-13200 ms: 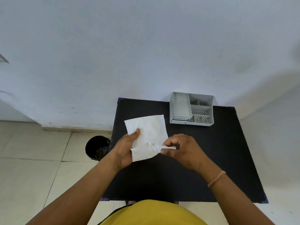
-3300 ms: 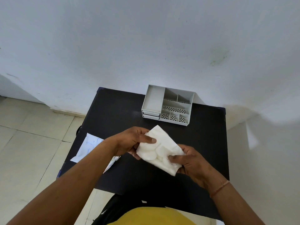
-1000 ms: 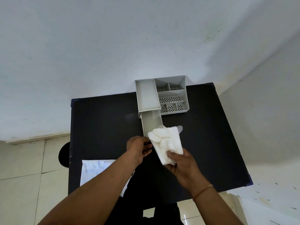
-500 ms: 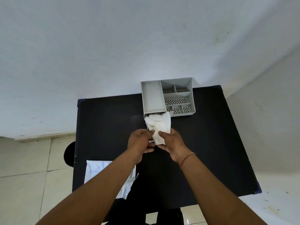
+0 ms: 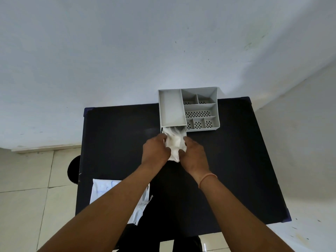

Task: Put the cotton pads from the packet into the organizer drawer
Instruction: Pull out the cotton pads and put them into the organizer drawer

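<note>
now both hands' fingers (image 5: 163,138) flank the cotton pads (image 5: 175,144).

I see the soft white bundle of cotton pads (image 5: 175,142) bunched and crumpled, its far end pushed into the pulled-out grey plastic organizer drawer (image 5: 174,128). The drawer sticks out toward me from under the grey compartmented plastic organizer (image 5: 189,109) at the desk's far edge.

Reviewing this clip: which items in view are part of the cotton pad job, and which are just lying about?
In the job:
- cotton pads, gripped by the left hand and right hand
- organizer, its drawer mostly hidden under the pads
- emptied packet under the left forearm

Lying about:
- black round object on the floor beside the table
</note>
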### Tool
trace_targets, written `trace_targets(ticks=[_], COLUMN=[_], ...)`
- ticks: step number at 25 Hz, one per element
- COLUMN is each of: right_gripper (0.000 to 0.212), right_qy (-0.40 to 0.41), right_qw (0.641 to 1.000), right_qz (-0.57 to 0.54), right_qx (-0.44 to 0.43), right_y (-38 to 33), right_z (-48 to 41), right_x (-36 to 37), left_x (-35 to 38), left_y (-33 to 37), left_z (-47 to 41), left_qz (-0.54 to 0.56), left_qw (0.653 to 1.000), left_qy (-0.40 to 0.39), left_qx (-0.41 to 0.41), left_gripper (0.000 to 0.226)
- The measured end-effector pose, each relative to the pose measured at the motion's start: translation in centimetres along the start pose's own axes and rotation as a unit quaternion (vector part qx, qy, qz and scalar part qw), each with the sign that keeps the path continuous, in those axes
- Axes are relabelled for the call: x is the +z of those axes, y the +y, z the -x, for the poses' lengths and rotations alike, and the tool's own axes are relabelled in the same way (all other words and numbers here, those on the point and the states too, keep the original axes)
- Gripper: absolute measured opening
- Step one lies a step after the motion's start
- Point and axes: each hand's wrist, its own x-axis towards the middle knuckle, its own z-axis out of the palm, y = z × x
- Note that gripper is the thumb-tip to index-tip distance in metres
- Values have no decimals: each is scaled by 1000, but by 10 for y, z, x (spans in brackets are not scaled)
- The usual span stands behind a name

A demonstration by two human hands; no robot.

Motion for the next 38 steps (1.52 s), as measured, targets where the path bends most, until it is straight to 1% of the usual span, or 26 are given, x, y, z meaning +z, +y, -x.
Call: trace_targets(ticks=[1, 3, 6, 7, 8, 10, 11, 13, 15, 17, 19, 21, 23, 24, 25, 26, 28, 29, 30, 31, 32, 33, 35, 36, 37, 38], right_gripper=[44, 44, 47, 49, 49, 41, 37, 35, 40, 46, 58, 73, 77, 75, 71, 64, 50, 46, 44, 45, 50, 58, 80, 86, 87, 82], right_qy=[-4, -23, -20, -13, -2, 40, 68, 109, 117, 89, 4, -88, -149, -159, -140, -96, 20, 65, 90, 92, 64, 15, -91, -123, -142, -152], right_qw=[998, 986, 969, 966, 963, 964, 969, 982, 984, 977, 967, 949, 933, 934, 943, 956, 976, 981, 984, 985, 987, 985, 958, 945, 942, 950], right_qz=[57, 146, 218, 229, 238, 238, 216, 147, 127, 170, 207, 252, 282, 272, 243, 202, 99, 49, 17, 2, 21, 76, 215, 253, 259, 232], right_qx=[-30, -76, -117, -122, -125, -114, -97, -50, -33, -90, -147, -166, -164, -168, -177, -190, -192, -175, -155, -145, -146, -157, -168, -164, -157, -143], right_y=[-3, -7, -4, -2, 0, 4, 6, 9, 9, 5, 2, 2, 1, -1, -3, -4, -5, -6, -9, -13, -17, -18, -17, -15, -14, -16], right_z=[-3, -10, -15, -16, -14, -8, -5, -2, -5, -11, -18, -25, -32, -34, -34, -32, -27, -25, -24, -25, -28, -32, -39, -43, -46, -47], right_x=[1, 2, 2, 2, 1, 1, 0, 0, 0, 2, 6, 10, 9, 6, 3, 2, 4, 8, 11, 14, 17, 22, 27, 27, 25, 20], left_x=[2, 9, 15, 15, 13, 9, 6, 3, 2, 1, 0, -1, -2, -3, -4, -4, -3, -2, -2, -1, -1, 0, 0, 0, 0, -1], left_y=[1, 1, -3, -4, -3, -3, -4, -6, -5, -1, 3, 5, 5, 4, 2, -1, -8, -10, -12, -13, -14, -14, -12, -13, -13, -13], left_z=[-3, -11, -18, -17, -14, -5, -1, 1, -5, -15, -24, -31, -33, -34, -33, -33, -31, -30, -29, -29, -29, -29, -30, -31, -31, -32], left_qz=[-55, -123, -159, -169, -184, -222, -241, -277, -303, -330, -345, -345, -339, -332, -317, -297, -247, -224, -200, -179, -167, -164, -174, -174, -168, -161], left_qw=[998, 989, 983, 982, 980, 972, 967, 954, 945, 934, 924, 922, 923, 927, 934, 942, 959, 966, 972, 977, 979, 978, 976, 976, 977, 979], left_qy=[-5, -24, -38, -40, -41, -38, -30, -25, -57, -106, -138, -157, -163, -158, -148, -137, -113, -103, -96, -94, -97, -101, -106, -106, -106, -106], left_qx=[45, 81, 79, 72, 64, 69, 83, 111, 108, 90, 86, 84, 75, 73, 73, 74, 78, 78, 77, 75, 74, 76, 79, 78, 76, 73], left_gripper=[25, 25, 25, 30, 40, 64, 69, 73, 73, 74, 75, 77, 78, 78, 76, 76, 76, 75, 74, 72, 70, 67, 59, 57, 58, 60])
